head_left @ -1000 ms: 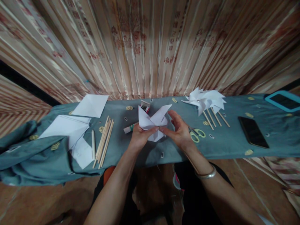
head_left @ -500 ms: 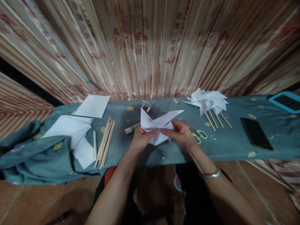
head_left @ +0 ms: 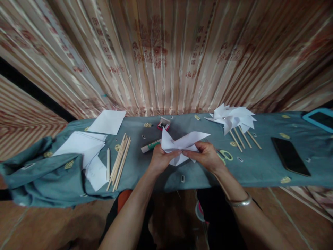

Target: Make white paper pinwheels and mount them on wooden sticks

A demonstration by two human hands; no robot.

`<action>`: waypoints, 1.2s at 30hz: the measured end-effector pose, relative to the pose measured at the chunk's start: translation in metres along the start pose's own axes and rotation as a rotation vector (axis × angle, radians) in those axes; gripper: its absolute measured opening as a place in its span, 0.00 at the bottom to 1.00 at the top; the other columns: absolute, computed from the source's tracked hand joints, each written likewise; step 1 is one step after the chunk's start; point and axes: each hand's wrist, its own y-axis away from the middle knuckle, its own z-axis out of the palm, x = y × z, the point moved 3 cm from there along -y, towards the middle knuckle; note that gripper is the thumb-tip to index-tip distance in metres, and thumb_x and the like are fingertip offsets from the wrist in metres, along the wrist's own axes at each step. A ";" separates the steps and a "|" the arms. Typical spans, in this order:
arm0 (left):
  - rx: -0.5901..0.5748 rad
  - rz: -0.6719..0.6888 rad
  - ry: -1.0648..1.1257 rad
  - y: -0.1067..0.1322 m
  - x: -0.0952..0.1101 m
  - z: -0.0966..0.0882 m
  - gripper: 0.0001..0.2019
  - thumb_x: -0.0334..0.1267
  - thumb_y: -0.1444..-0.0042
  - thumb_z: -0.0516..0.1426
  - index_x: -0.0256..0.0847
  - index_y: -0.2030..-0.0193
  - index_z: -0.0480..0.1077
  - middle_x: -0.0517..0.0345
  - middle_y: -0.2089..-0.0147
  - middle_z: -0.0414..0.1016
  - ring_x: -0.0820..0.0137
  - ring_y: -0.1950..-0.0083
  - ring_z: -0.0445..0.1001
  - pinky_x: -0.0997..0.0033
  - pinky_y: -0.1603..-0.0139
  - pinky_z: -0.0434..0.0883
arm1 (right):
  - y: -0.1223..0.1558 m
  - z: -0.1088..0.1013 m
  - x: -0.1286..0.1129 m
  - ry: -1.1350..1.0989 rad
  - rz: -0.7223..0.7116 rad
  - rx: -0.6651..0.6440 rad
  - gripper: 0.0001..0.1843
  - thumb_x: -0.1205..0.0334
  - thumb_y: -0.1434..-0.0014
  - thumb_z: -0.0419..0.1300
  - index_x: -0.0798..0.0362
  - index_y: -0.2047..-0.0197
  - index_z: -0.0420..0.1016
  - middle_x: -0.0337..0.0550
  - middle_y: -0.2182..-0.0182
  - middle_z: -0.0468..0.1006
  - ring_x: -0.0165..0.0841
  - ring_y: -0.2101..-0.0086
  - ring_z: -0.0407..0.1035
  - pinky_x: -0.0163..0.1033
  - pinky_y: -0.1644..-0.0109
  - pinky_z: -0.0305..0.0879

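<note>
A white paper pinwheel [head_left: 182, 142] is held above the cloth between both my hands, its blades folded toward the middle. My left hand [head_left: 161, 159] pinches its left side, thumb at the centre. From the right, my right hand [head_left: 209, 156] grips it too, and the two thumbs nearly meet. Just behind my left hand lies a green and white glue stick [head_left: 151, 146]. A small red box [head_left: 163, 124] stands open beyond the pinwheel, with dark bits inside. Scissors with pale green handles [head_left: 225, 155] lie beside my right hand, partly hidden by it.
Wooden sticks [head_left: 120, 163], a white pencil-like stick [head_left: 108, 164] and stacked white paper [head_left: 80, 146] lie left, with a separate sheet [head_left: 108, 122] behind. Finished pinwheels on sticks [head_left: 234, 119], a black phone [head_left: 290, 156] and a blue-framed device [head_left: 321, 118] lie right on the green cloth [head_left: 260, 170].
The whole view has shifted slightly, so things appear a little lower and further right. Both hands still hold the pinwheel, the thumbs now slightly closer at its centre.
</note>
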 end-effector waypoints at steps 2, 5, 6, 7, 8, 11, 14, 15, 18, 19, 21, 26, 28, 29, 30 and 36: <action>0.002 -0.010 -0.003 0.000 -0.001 0.000 0.14 0.38 0.69 0.71 0.34 0.74 0.77 0.58 0.75 0.77 0.71 0.74 0.72 0.72 0.70 0.70 | 0.000 0.000 0.001 0.001 0.000 -0.004 0.18 0.49 0.62 0.73 0.53 0.71 0.82 0.40 0.74 0.82 0.36 0.75 0.74 0.40 0.70 0.73; 0.012 -0.021 -0.008 0.000 -0.003 -0.001 0.14 0.38 0.69 0.71 0.34 0.75 0.77 0.57 0.75 0.77 0.71 0.75 0.72 0.71 0.70 0.70 | -0.001 0.001 0.003 -0.025 -0.005 -0.005 0.17 0.50 0.62 0.73 0.52 0.70 0.82 0.40 0.74 0.83 0.36 0.74 0.75 0.40 0.69 0.74; 0.017 -0.023 -0.010 -0.001 -0.003 -0.001 0.14 0.38 0.69 0.71 0.34 0.75 0.78 0.57 0.75 0.78 0.71 0.75 0.72 0.71 0.70 0.70 | -0.001 0.002 0.004 -0.035 -0.006 -0.008 0.17 0.50 0.61 0.73 0.52 0.70 0.83 0.40 0.73 0.83 0.36 0.74 0.75 0.41 0.68 0.74; 0.022 -0.022 -0.012 -0.001 -0.003 -0.002 0.14 0.38 0.69 0.71 0.34 0.75 0.78 0.57 0.75 0.78 0.71 0.74 0.72 0.71 0.70 0.70 | -0.001 0.002 0.004 -0.043 -0.009 -0.010 0.17 0.50 0.61 0.74 0.52 0.69 0.83 0.40 0.73 0.83 0.36 0.74 0.75 0.41 0.67 0.74; 0.028 -0.020 -0.012 -0.001 -0.003 -0.002 0.14 0.38 0.70 0.71 0.34 0.74 0.78 0.57 0.75 0.78 0.71 0.74 0.72 0.71 0.70 0.70 | -0.002 0.003 0.004 -0.048 -0.014 -0.012 0.17 0.51 0.61 0.74 0.52 0.69 0.83 0.40 0.73 0.83 0.36 0.73 0.75 0.41 0.67 0.74; 0.047 -0.019 -0.008 -0.001 -0.002 -0.002 0.14 0.37 0.71 0.71 0.34 0.74 0.78 0.57 0.75 0.78 0.71 0.74 0.73 0.71 0.70 0.70 | -0.002 0.005 0.003 -0.045 -0.044 -0.008 0.16 0.50 0.60 0.73 0.51 0.69 0.83 0.40 0.72 0.83 0.37 0.72 0.76 0.42 0.65 0.74; 0.051 -0.024 -0.012 0.000 0.000 -0.001 0.14 0.37 0.71 0.71 0.35 0.75 0.78 0.57 0.75 0.78 0.70 0.74 0.73 0.70 0.70 0.71 | -0.002 0.006 0.002 -0.041 -0.053 -0.004 0.16 0.50 0.60 0.73 0.51 0.69 0.83 0.41 0.71 0.83 0.37 0.72 0.75 0.42 0.65 0.74; 0.053 -0.021 -0.015 0.000 0.000 -0.001 0.14 0.38 0.71 0.71 0.35 0.75 0.78 0.57 0.75 0.79 0.69 0.74 0.73 0.70 0.70 0.71 | -0.002 0.006 0.002 -0.043 -0.047 -0.004 0.16 0.50 0.61 0.73 0.51 0.69 0.83 0.41 0.72 0.83 0.37 0.72 0.75 0.42 0.65 0.74; 0.067 0.001 -0.035 -0.001 -0.001 -0.003 0.13 0.38 0.71 0.71 0.35 0.76 0.78 0.57 0.76 0.78 0.69 0.74 0.72 0.71 0.71 0.70 | -0.002 0.007 0.002 -0.053 -0.024 -0.004 0.16 0.51 0.61 0.73 0.51 0.70 0.83 0.40 0.73 0.83 0.37 0.73 0.75 0.42 0.65 0.74; 0.074 0.008 -0.045 -0.001 -0.002 -0.003 0.13 0.38 0.70 0.71 0.35 0.77 0.77 0.57 0.76 0.78 0.70 0.74 0.72 0.71 0.71 0.70 | -0.002 0.007 0.002 -0.057 -0.020 -0.002 0.17 0.51 0.62 0.73 0.51 0.70 0.83 0.40 0.73 0.83 0.37 0.73 0.75 0.42 0.65 0.74; 0.082 0.017 -0.062 -0.001 -0.003 -0.004 0.12 0.38 0.70 0.71 0.35 0.77 0.77 0.57 0.76 0.78 0.69 0.74 0.72 0.71 0.71 0.70 | -0.003 0.007 0.002 -0.061 -0.018 0.007 0.18 0.50 0.62 0.74 0.52 0.70 0.83 0.40 0.73 0.83 0.37 0.73 0.75 0.43 0.65 0.74; 0.092 0.009 -0.061 -0.001 -0.002 -0.004 0.14 0.39 0.71 0.72 0.34 0.77 0.77 0.56 0.76 0.78 0.69 0.74 0.72 0.70 0.71 0.70 | -0.003 0.007 0.003 -0.047 -0.010 -0.008 0.19 0.48 0.61 0.72 0.52 0.69 0.83 0.40 0.74 0.83 0.36 0.75 0.74 0.41 0.69 0.73; 0.102 -0.003 -0.063 -0.001 -0.001 -0.003 0.15 0.39 0.73 0.72 0.34 0.77 0.77 0.56 0.76 0.78 0.69 0.74 0.72 0.70 0.71 0.70 | -0.003 0.007 0.003 -0.045 -0.011 -0.011 0.18 0.48 0.61 0.72 0.52 0.69 0.83 0.40 0.73 0.83 0.36 0.74 0.74 0.41 0.68 0.72; 0.104 -0.010 -0.062 -0.001 -0.001 -0.003 0.16 0.39 0.74 0.73 0.34 0.77 0.78 0.56 0.76 0.78 0.69 0.75 0.72 0.70 0.71 0.70 | -0.003 0.007 0.003 -0.049 -0.009 -0.012 0.18 0.49 0.61 0.72 0.52 0.69 0.83 0.40 0.73 0.83 0.36 0.74 0.74 0.41 0.68 0.72; 0.104 -0.015 -0.057 -0.001 -0.001 -0.003 0.16 0.39 0.74 0.73 0.34 0.77 0.78 0.55 0.76 0.78 0.69 0.75 0.72 0.70 0.71 0.70 | -0.003 0.007 0.003 -0.054 -0.004 -0.016 0.18 0.50 0.60 0.72 0.52 0.69 0.83 0.40 0.73 0.83 0.37 0.73 0.74 0.41 0.67 0.72; 0.103 -0.008 -0.050 -0.001 -0.003 -0.004 0.16 0.40 0.74 0.73 0.34 0.77 0.77 0.55 0.76 0.78 0.69 0.75 0.72 0.70 0.71 0.70 | -0.002 0.008 0.001 -0.063 0.019 -0.031 0.17 0.52 0.60 0.72 0.52 0.67 0.83 0.40 0.71 0.83 0.38 0.71 0.75 0.42 0.64 0.73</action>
